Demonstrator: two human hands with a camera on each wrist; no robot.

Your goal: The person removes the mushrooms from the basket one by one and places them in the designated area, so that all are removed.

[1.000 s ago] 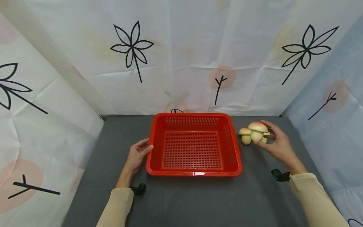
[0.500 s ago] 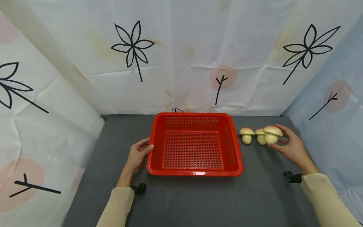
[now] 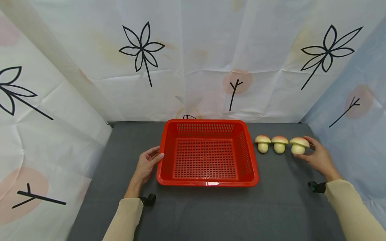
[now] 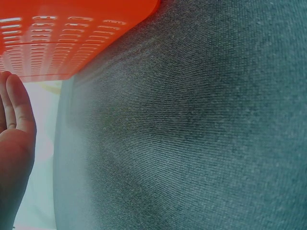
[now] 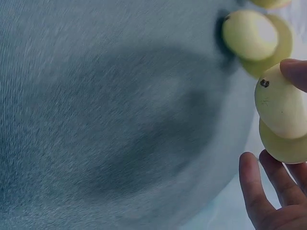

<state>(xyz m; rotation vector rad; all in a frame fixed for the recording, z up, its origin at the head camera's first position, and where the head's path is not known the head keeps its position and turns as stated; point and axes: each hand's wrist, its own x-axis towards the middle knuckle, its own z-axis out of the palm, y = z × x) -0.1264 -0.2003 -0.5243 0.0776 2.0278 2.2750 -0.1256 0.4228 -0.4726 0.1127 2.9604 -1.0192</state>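
Note:
A red perforated plastic basket [image 3: 208, 183] stands at the middle of the table. My left hand [image 3: 146, 164] holds its left rim, thumb over the edge and fingers along the outside wall. At the right, my right hand [image 3: 322, 160] pinches a toy-like mushroom [image 3: 298, 146] with a reddish cap and pale stem, the rightmost of three in a row. Left of it stand the middle mushroom [image 3: 279, 145] and the leftmost mushroom [image 3: 263, 144], near the basket. In the right wrist view, thumb and fingers are on opposite sides of the held mushroom [image 5: 278, 108]; whether it touches the table is unclear.
A dark grey cloth covers the table [image 3: 196, 214]. White fabric with leaf drawings hangs as a back wall [image 3: 193, 60] and on both sides, with the right side wall [image 3: 356, 134] close to my right hand. A thin black loop [image 3: 189, 116] shows behind the basket.
My right hand has carried its mushroom to the right and lowered it, lining it up beside the other two, which stay in place. My left hand and the basket have not moved.

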